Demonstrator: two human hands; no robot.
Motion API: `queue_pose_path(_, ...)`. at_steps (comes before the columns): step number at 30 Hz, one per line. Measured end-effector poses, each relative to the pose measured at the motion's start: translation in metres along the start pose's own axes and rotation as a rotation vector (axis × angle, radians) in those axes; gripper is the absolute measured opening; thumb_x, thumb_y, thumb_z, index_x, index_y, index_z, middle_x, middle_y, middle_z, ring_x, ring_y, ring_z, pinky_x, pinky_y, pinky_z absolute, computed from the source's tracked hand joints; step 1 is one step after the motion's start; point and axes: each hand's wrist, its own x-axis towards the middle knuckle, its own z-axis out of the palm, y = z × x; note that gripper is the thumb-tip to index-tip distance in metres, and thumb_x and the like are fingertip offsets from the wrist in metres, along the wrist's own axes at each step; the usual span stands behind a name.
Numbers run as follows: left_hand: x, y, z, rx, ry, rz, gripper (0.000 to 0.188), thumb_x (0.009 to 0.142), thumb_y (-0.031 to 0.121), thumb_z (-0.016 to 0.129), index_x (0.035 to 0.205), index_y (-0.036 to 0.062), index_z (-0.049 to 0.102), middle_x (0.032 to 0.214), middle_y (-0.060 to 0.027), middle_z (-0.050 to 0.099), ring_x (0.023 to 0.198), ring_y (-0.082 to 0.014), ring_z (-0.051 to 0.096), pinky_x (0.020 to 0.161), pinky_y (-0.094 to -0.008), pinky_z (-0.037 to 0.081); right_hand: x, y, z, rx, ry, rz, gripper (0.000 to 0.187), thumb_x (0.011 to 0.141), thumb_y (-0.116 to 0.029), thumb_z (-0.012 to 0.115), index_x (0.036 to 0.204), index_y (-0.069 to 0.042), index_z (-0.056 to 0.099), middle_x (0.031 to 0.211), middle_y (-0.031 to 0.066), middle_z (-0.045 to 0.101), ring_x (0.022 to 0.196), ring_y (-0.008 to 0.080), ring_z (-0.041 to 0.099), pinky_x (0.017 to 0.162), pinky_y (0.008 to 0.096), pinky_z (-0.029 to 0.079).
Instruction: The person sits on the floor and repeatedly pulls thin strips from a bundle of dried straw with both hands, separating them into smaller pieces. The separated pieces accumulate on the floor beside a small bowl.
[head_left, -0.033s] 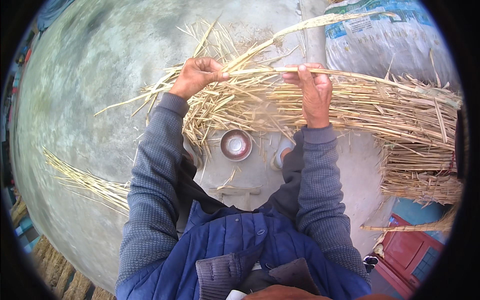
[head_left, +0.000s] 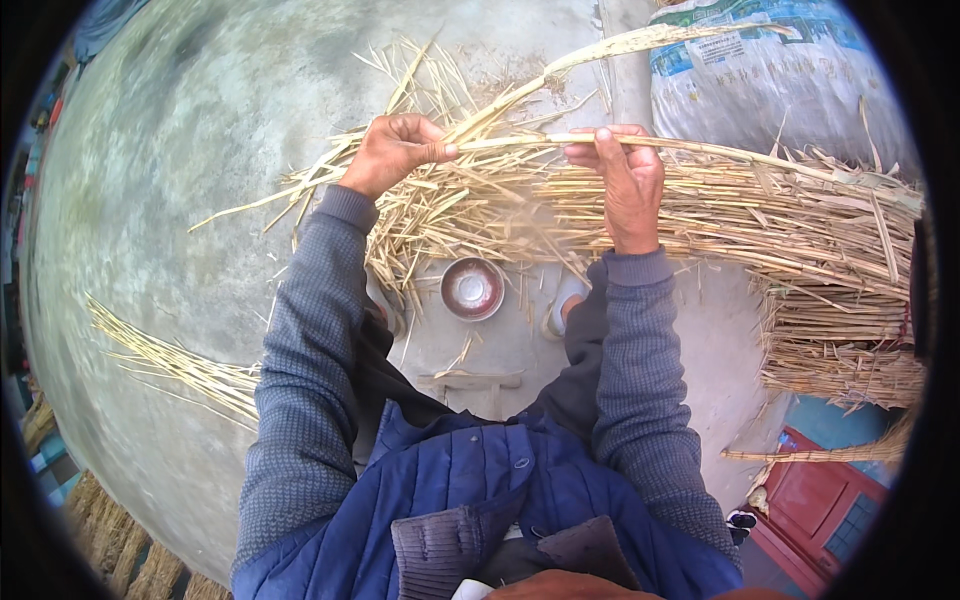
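A long dry stalk (head_left: 735, 151) runs across in front of me, held between both hands. My left hand (head_left: 393, 152) is closed, thumb and fingers pinching the stalk's left end. From that same pinch a loose pale leaf sheath (head_left: 620, 45) slants up to the far right, apart from the stalk. My right hand (head_left: 625, 182) also pinches the stalk, the thumb lying along it, and the stalk continues rightward over a large bundle of stalks (head_left: 710, 205). Beneath the hands lies a heap of loose straw scraps (head_left: 440, 210).
Between my feet stands a small reddish-brown metal bowl (head_left: 472, 289). A thin sheaf of stalks (head_left: 180, 362) lies at the left, by my left forearm. A large white plastic sack (head_left: 770, 95) stands at the far right. A red door (head_left: 810, 495) shows at the lower right.
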Motion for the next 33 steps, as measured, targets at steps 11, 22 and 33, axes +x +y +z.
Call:
queue_pose_path(11, -0.002, -0.015, -0.042, -0.520, 0.317, 0.058, 0.020, 0.089, 0.018, 0.080, 0.093, 0.0032, 0.067, 0.084, -0.0062, 0.073, 0.078, -0.0121, 0.066, 0.076, -0.0242, 0.052, 0.000, 0.001, -0.014, 0.053, 0.050, -0.002, 0.018, 0.101, -0.016, 0.063, 0.108, -0.001, 0.056, 0.102, 0.0205, 0.072, 0.086, 0.0229, 0.073, 0.082, 0.0358, 0.060)
queue_pose_path(22, 0.002, -0.030, -0.055, 1.145, 0.770, 0.200, 0.033, 0.089, 0.027, 0.078, 0.110, 0.0025, 0.069, 0.099, -0.0058, 0.075, 0.090, -0.0149, 0.068, 0.077, -0.0302, 0.052, 0.005, 0.007, -0.013, -0.082, 0.187, -0.024, 0.033, 0.101, -0.026, 0.066, 0.109, 0.004, 0.056, 0.090, 0.0148, 0.071, 0.076, 0.0181, 0.072, 0.069, 0.0281, 0.060)
queue_pose_path(33, -0.006, -0.019, -0.026, 0.136, -0.100, 0.018, 0.025, 0.088, 0.019, 0.081, 0.104, 0.0021, 0.073, 0.095, -0.0031, 0.075, 0.082, -0.0088, 0.067, 0.078, -0.0237, 0.054, 0.018, 0.013, -0.005, -0.082, 0.310, 0.022, 0.036, 0.096, -0.031, 0.073, 0.100, 0.001, 0.058, 0.083, 0.0139, 0.071, 0.067, 0.0168, 0.070, 0.063, 0.0270, 0.059)
